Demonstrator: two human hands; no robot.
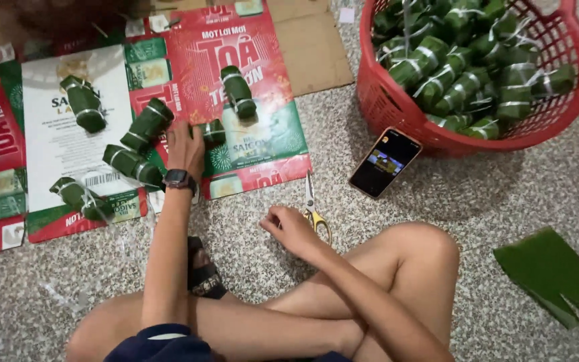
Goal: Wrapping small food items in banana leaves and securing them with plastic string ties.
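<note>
Two hands differ: left hand (185,149) lies flat beside the small leaf roll (214,133), grasping nothing; right hand (291,228), loosely curled, touches the scissors (313,209).

Six leaf-wrapped rolls (146,125) on the flattened cardboard (61,144), each dark green and tied with pale string. One red plastic basket (397,110), filled with more rolls of the same kind (437,57); too many and too much overlapping for an exact count, well over a dozen visible. One pair of scissors (313,211) with yellow handles. One phone (385,162) with lit screen. One loose piece of green leaf (551,271) on the floor. One wristwatch (178,179). Two hands: left (185,147), right (289,228).
</note>
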